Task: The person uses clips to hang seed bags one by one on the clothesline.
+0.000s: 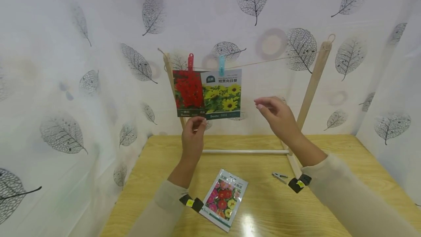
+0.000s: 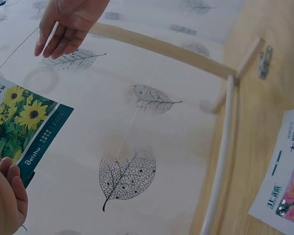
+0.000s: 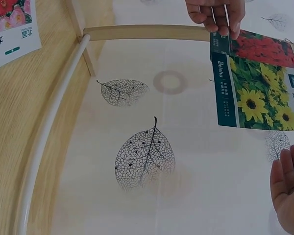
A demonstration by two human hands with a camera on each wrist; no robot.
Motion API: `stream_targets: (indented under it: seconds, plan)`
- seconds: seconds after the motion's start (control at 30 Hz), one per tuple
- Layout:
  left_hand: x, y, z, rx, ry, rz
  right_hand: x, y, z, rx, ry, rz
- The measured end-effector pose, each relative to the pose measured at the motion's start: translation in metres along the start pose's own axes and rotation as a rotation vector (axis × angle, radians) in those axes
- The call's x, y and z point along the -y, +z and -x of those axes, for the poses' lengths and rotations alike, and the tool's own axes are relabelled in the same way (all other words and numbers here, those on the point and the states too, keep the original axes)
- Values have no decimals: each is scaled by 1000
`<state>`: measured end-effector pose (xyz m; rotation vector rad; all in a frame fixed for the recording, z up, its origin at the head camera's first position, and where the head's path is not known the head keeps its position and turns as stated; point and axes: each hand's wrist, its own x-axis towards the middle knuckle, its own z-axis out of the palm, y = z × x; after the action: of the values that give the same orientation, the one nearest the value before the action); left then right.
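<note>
Sunflower packet (image 1: 223, 96) and red-flowered packet (image 1: 188, 90) hang mid-frame, the left hand (image 1: 193, 134) at their lower edges, its grip unclear, the right hand (image 1: 277, 116) relaxed and empty at right, while a tug from below could slip either from the blue clip (image 1: 222, 64) or red clip (image 1: 190, 62).

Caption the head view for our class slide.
Two flower packets hang clipped to a string, left hand at their bottom, right hand apart.

On the string (image 1: 269, 61), one packet (image 1: 188, 92) is hung left of another packet (image 1: 223, 96); on the bench (image 1: 260, 196), a third packet (image 1: 224, 200) is laid left of a clip (image 1: 280, 177).
</note>
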<state>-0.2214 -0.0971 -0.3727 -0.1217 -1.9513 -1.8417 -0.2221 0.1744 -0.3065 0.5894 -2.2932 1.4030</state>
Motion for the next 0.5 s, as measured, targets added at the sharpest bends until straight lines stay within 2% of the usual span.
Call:
stream_targets:
  seconds: [0.5]
  plan:
    - [8,-2,8,23,-22,30,-15,0,13,-15,30,-56]
